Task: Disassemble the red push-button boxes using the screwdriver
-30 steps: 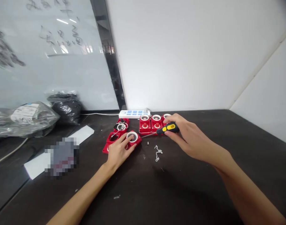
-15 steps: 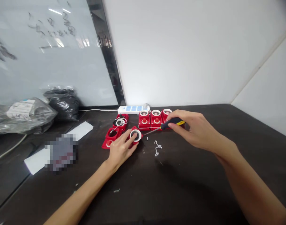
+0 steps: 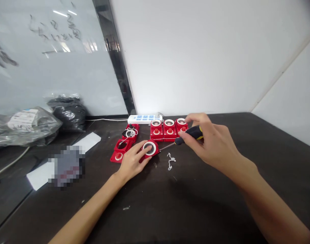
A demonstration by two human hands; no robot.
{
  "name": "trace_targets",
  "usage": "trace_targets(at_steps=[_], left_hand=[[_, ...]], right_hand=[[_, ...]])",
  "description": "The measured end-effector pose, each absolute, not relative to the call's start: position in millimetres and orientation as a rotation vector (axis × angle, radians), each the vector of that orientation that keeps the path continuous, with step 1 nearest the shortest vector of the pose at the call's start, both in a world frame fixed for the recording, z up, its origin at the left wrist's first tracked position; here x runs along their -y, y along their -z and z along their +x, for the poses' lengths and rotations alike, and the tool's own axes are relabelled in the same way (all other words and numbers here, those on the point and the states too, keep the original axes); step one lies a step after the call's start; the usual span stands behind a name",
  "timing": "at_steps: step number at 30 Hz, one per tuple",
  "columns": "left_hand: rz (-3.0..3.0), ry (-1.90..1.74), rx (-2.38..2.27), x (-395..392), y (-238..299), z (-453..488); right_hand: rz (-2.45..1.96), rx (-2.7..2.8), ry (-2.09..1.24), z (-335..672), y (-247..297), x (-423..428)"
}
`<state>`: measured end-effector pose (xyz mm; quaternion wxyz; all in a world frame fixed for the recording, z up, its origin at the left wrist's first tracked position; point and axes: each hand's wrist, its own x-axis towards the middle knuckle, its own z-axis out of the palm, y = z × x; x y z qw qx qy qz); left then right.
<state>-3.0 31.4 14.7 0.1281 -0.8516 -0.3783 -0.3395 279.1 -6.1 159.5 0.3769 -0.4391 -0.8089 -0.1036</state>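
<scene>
My left hand grips a red housing with a white ring, its fingers pressed on the ring and along the side. My right hand is closed around the dark blue and yellow handle of a screwdriver. The screwdriver's shaft points left, and its tip is at the right edge of the red housing. Just left of my left hand lies an opened red cover with a round hole and a red button. Behind it sits a red case with loose white wires.
Three red units with white rings stand in a row at the back, by a white power strip. A curled white strand lies on the dark table. Plastic bags and a white sheet are at left.
The red housing under my left hand has shifted right and turned slightly. My right hand's grip on the screwdriver has changed, and its tip now meets the housing's right edge.
</scene>
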Motion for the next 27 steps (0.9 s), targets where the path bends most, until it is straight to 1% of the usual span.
trace_targets(at_steps=[4,10,14,16,19,21,27], left_hand=[[-2.489,1.006,1.157,-34,-13,-2],[-2.494,1.015,1.208,-39,-12,-3],[-2.477,1.032,1.177,-38,-11,-5],[-2.432,1.031,1.176,-36,-11,-7],[-2.337,1.016,1.187,-31,-11,-7],[-2.275,1.010,1.195,-27,-11,-4],[-2.160,0.923,1.224,-15,-14,10]], right_hand=[[-1.171,2.048,0.162,283,-159,3],[-0.988,2.225,0.029,303,-163,0],[-1.044,2.270,-0.065,309,-169,2],[-1.145,2.260,-0.040,307,-170,1],[-1.349,2.163,0.103,298,-167,-3],[-1.410,2.098,0.196,292,-164,-3],[-1.325,2.103,0.246,283,-161,5]])
